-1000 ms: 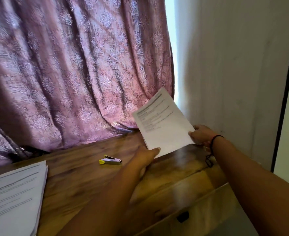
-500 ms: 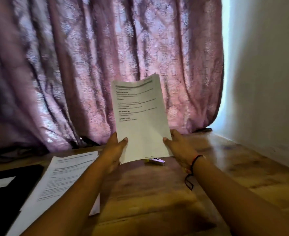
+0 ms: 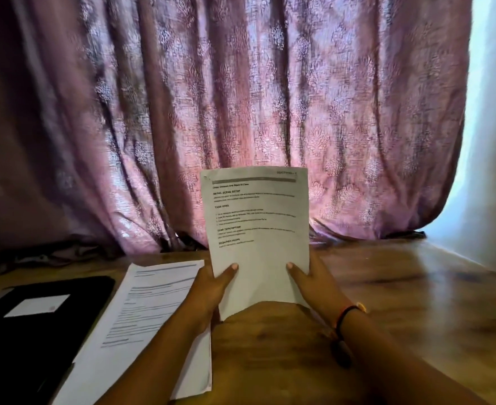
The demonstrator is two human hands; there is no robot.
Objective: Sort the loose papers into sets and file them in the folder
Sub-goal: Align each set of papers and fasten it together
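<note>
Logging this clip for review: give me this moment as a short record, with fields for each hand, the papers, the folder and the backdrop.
held paper: printed, upright above the table, text facing the camera
left hand: grips the held paper's lower left edge, thumb on front
right hand: grips its lower right edge, thumb on front
paper stack: flat on the wooden table, left of the hands
folder: black, white label on top, left of the paper stack
backdrop: pink patterned curtain
</note>
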